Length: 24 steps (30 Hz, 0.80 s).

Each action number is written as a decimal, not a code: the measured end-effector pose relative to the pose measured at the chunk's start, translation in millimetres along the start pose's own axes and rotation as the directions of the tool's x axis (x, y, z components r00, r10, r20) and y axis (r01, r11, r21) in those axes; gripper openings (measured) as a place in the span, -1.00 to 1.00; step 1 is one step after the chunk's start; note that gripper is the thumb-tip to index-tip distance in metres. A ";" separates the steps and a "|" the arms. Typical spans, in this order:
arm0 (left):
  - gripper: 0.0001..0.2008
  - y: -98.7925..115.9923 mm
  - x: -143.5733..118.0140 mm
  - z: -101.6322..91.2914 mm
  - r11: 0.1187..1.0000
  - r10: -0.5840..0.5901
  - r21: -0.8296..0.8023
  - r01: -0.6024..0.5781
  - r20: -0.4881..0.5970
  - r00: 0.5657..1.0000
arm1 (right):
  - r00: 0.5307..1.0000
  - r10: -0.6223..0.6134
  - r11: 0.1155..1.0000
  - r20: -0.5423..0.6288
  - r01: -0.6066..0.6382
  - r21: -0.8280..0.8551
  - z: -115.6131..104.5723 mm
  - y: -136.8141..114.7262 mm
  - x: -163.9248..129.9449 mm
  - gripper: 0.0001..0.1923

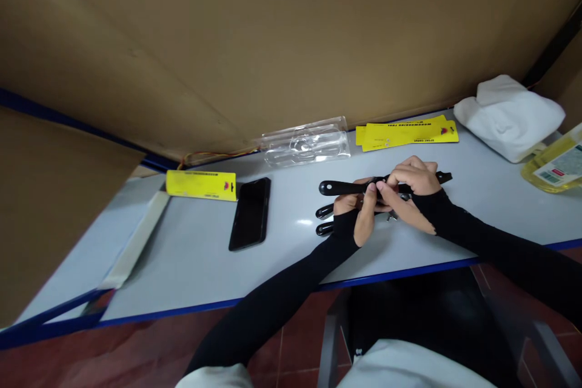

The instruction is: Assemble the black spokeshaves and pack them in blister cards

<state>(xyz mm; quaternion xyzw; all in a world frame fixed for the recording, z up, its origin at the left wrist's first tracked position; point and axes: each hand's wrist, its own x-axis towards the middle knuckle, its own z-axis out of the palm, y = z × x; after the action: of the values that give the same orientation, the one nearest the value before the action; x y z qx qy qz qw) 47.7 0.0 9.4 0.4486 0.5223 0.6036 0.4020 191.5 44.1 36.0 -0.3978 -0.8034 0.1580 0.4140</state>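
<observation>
Left hand (365, 218) and right hand (411, 185) together, both gripping one black tool (341, 188). Its handle sticks out left of the left hand. Two more handles (324, 212) on table (291, 267), partly hidden by left hand. Phone (250, 213) well left; clear tray (307, 144) and yellow cards (409, 134) beyond both hands.

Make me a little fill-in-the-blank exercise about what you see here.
The left hand and right hand hold a tool whose handle is ____.
Beside the left hand, ____ more handles show.
The phone lies to the ____ of both hands.
The bottle holds ____ liquid.

Missing words: black; two; left; yellow.
</observation>
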 end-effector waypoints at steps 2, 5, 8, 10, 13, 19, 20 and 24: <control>-0.51 3.3 0.4 0.4 1.000 -0.025 -0.003 0.025 0.000 1.000 | 1.000 0.014 1.000 -0.012 -0.014 0.025 -4.2 0.6 1.4 -0.69; -0.46 9.1 3.6 1.3 0.995 -0.089 -0.055 0.087 -0.034 0.995 | 0.998 -0.046 0.998 -0.052 0.048 0.049 -9.7 5.5 4.1 -0.92; -0.36 11.1 8.6 0.7 0.980 -0.151 -0.135 0.143 -0.050 0.987 | 0.983 -0.175 0.982 -0.063 0.179 0.066 -11.7 11.3 6.6 -0.73; -0.35 10.6 10.8 -0.5 0.972 -0.181 -0.161 0.173 -0.039 0.983 | 0.975 -0.217 0.975 -0.057 0.219 0.038 -11.7 13.3 8.1 -0.77; -0.39 10.4 10.8 -1.5 0.962 -0.229 -0.155 0.223 -0.017 0.973 | 0.982 -0.187 0.982 -0.027 0.187 -0.004 -12.0 13.2 10.0 -0.94; -0.42 13.2 7.2 -0.5 0.963 -0.232 -0.145 0.229 -0.004 0.973 | 0.990 -0.141 0.990 -0.001 0.141 -0.002 -9.3 10.2 9.5 -0.83; -0.43 12.4 7.0 -0.8 0.966 -0.222 -0.143 0.217 -0.017 0.975 | 0.990 -0.138 0.990 0.000 0.138 -0.001 -8.6 9.4 8.8 -0.81; -0.48 6.9 7.3 -2.9 0.989 -0.131 -0.079 0.125 -0.076 0.988 | 0.982 -0.186 0.982 0.032 0.186 0.016 -9.9 7.2 6.4 -0.83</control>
<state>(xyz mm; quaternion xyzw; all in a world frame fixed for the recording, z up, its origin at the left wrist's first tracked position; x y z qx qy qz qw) 42.7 5.3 16.9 0.3738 0.5432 0.6133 0.4347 200.8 52.8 41.3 -0.3155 -0.8429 0.1304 0.4158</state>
